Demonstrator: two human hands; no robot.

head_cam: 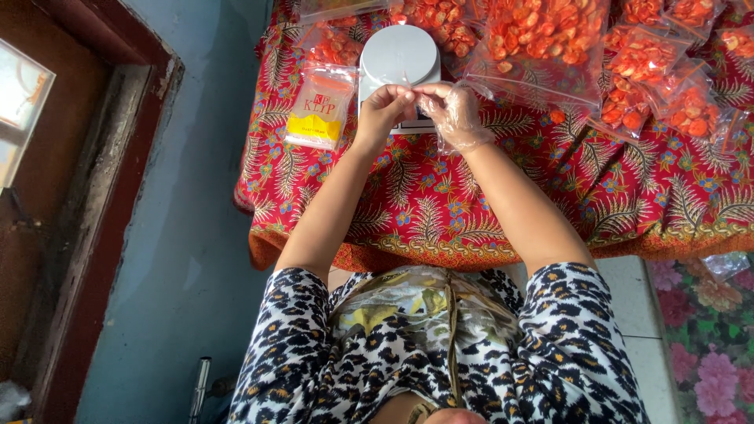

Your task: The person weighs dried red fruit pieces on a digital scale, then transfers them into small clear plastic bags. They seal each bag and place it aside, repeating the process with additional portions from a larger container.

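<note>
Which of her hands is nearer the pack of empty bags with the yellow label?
Left. The left hand is just beside the pack of empty bags, to its right; the gloved right hand is farther right, beyond the left hand, by the white scale.

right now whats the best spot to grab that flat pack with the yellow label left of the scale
Probably by a long side edge, near the middle. The flat pack lies face up on the patterned cloth, just left of the white scale. Its outer side, away from the scale, has open cloth beside it, so coming from there looks easiest. Both hands are busy over the scale.
</note>
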